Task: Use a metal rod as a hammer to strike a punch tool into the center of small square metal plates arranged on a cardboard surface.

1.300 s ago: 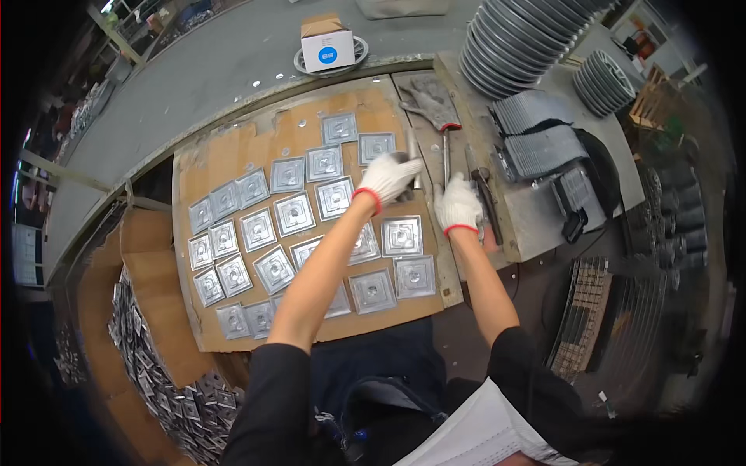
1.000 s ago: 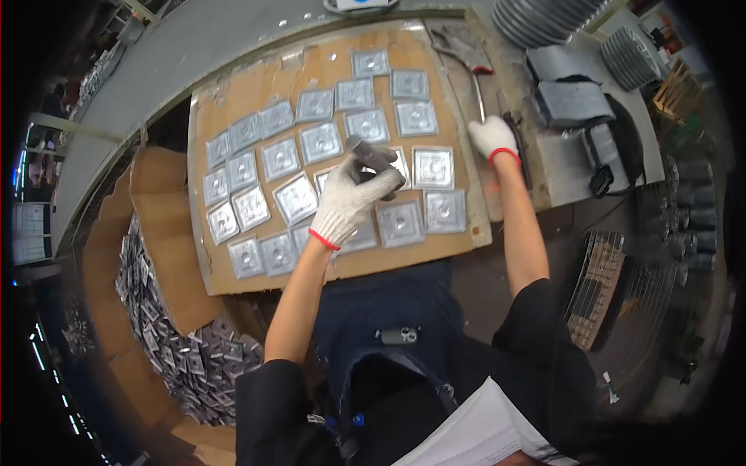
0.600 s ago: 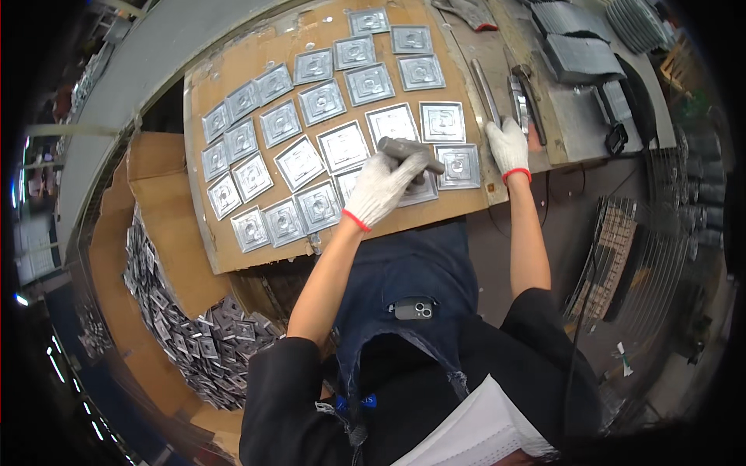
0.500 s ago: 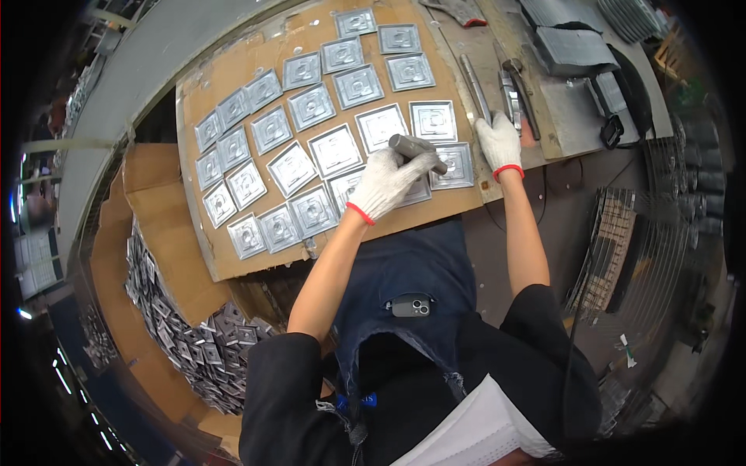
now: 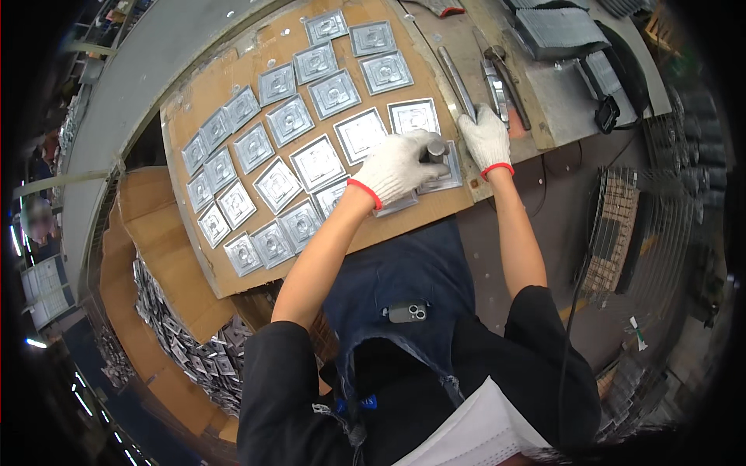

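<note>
My view drops onto a bench (image 5: 460,29) whose left part is covered by a sheet of brown cardboard (image 5: 249,66), scuffed and dotted with pale flecks. Square metal plates (image 5: 316,163) lie across it in uneven rows, some just beside one another, some overlapping slightly. Over the plates near the sheet's lower right corner, I see the gloved left hand (image 5: 404,165) closed around a short metal cylinder (image 5: 437,149), its round end tipped up toward me. On the bare wood to the right, the gloved right hand (image 5: 486,138) sits at the near end of a metal rod (image 5: 457,84); I cannot tell whether its fingers grip it. Beside that lie a silver tool (image 5: 494,89) and a dark hammer (image 5: 509,81), with stacked grey pieces (image 5: 559,31) beyond. Down on the left I have an open cardboard box (image 5: 167,272) heaped with small metal parts (image 5: 210,361); on the right, a wire rack (image 5: 668,241) above a brown floor (image 5: 513,256). A phone (image 5: 408,312) peeks from the navy apron (image 5: 396,272) (the lens bends everything near the rim, so I trust the dark edges least).
</note>
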The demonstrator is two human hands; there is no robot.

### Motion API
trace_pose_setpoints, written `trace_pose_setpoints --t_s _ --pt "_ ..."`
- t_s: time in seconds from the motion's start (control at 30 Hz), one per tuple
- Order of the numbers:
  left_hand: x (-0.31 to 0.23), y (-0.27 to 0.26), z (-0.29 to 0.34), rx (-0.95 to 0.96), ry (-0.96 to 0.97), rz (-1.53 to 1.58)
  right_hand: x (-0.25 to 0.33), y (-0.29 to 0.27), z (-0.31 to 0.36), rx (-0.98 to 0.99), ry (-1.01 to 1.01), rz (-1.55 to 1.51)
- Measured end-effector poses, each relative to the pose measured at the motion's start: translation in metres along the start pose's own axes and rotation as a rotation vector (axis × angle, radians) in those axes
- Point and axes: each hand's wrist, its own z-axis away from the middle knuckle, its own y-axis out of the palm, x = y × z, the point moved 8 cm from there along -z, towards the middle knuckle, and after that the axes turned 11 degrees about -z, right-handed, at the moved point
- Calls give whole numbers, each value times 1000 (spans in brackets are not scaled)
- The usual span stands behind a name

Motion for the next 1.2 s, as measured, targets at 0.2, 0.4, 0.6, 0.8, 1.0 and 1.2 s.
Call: trace_pose_setpoints --t_s 0.2,0.4,0.6,0.8,1.0,1.2 --pt "-7 -3 -8 107 81 -88 2 2 -2 54 84 99" --pt "-18 4 -13 172 173 -184 10 0 -18 149 111 184" --pt "-8 8 7 64 38 -214 37 -17 58 351 316 -781" --pt "-13 10 2 65 80 -121 65 -86 124 285 251 -791" --pt "-13 6 7 98 26 -132 117 -141 162 32 -212 -306" --pt "-10 11 4 115 -4 -164 111 -95 170 246 -238 269"
